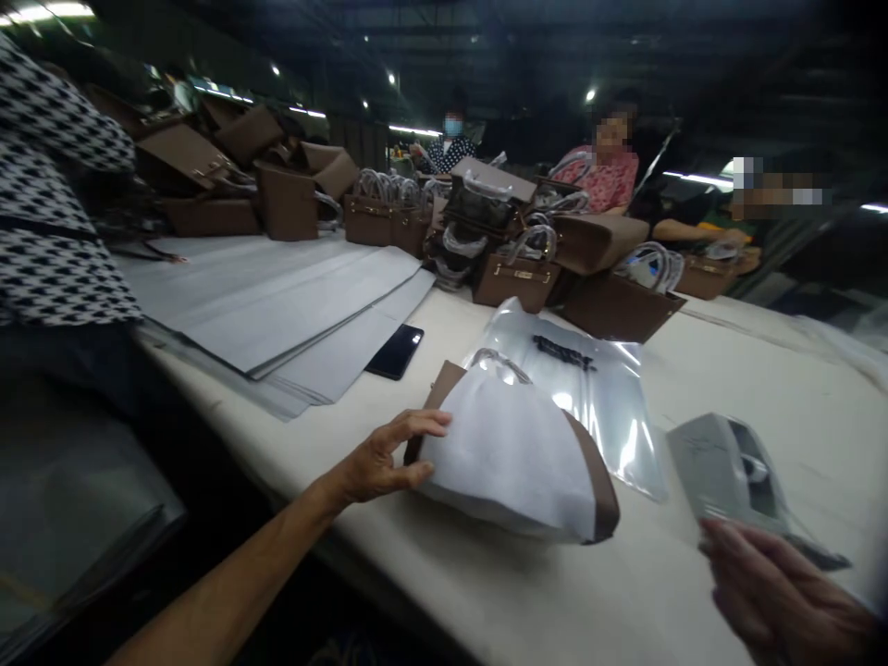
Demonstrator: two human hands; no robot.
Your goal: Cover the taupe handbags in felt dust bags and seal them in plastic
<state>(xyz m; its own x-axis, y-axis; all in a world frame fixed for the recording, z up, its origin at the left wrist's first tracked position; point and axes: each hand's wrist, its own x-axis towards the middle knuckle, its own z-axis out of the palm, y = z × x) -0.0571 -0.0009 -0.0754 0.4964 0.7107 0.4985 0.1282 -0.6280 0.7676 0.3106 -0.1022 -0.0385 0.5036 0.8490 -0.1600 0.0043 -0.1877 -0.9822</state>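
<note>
A brown handbag (602, 476) lies tilted near the table's front edge, with a white sheet (513, 453) over its side and clear wrap on its handle (505, 363). My left hand (388, 458) grips the bag's left end, thumb and fingers on the sheet's edge. At the lower right, my right hand (777, 583) is closed in a pinch, slightly blurred; whatever sits between its fingertips is too small to make out. Just beyond it stands a grey tape dispenser (714, 467). A clear plastic bag with black print (610, 407) lies flat behind the handbag.
A stack of white sheets (298, 296) and a dark phone (397, 351) lie left of the handbag. Brown handbags (517, 280) are piled across the back. A person in a patterned top (55, 203) stands at the left; several other people are behind the table (777, 370).
</note>
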